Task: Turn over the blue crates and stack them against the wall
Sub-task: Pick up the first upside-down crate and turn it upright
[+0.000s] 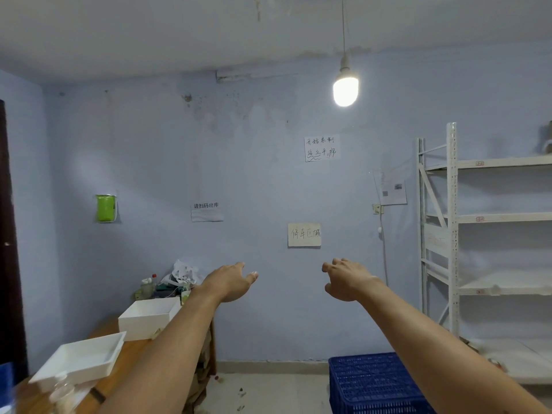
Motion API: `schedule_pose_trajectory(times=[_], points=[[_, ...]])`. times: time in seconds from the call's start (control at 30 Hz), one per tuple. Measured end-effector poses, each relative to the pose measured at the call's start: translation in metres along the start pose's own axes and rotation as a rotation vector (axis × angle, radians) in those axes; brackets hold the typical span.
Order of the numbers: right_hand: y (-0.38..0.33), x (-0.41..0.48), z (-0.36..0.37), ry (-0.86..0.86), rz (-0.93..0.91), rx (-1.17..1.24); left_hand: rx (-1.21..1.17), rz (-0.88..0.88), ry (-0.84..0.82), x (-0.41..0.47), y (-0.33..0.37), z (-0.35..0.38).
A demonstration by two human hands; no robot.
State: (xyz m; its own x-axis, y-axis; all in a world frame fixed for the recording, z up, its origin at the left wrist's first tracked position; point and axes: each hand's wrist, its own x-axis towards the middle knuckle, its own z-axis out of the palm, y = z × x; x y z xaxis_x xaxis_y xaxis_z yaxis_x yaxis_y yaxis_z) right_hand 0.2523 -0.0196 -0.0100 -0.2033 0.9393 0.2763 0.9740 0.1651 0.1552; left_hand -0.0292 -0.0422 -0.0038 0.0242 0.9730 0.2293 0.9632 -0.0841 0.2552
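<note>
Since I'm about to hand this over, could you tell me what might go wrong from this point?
Both hands, left hand and right hand, are open and empty, raised well above the blue crate, so the grasp is not yet begun. The white shelving stands close beside the crate and may be knocked when it is flipped. The hanging bulb could be struck if the crate is lifted high.

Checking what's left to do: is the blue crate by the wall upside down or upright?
Upside down, apparently: the blue crate shows a closed lattice face on top, no open rim.

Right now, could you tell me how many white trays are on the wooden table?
2. One white tray sits at the table's near end; a deeper white tray sits behind it, toward the wall. Others may lie outside the view.
</note>
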Motion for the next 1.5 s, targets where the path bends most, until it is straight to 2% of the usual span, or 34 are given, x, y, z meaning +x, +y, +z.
schedule_pose_trajectory(times=[0.33, 0.87, 1.17, 1.5], points=[[-0.016, 0.002, 0.008, 0.020, 0.004, -0.006, 0.020, -0.023, -0.005, -0.007, -0.021, 0.001], [-0.051, -0.007, 0.058, -0.076, 0.020, 0.035, -0.004, -0.010, -0.140, -0.014, -0.046, 0.050], [-0.045, -0.043, 0.133, -0.219, 0.037, 0.027, -0.070, 0.026, -0.321, -0.017, -0.046, 0.143], [0.001, -0.147, 0.257, -0.446, 0.113, 0.097, -0.095, 0.118, -0.561, -0.063, 0.017, 0.304]])
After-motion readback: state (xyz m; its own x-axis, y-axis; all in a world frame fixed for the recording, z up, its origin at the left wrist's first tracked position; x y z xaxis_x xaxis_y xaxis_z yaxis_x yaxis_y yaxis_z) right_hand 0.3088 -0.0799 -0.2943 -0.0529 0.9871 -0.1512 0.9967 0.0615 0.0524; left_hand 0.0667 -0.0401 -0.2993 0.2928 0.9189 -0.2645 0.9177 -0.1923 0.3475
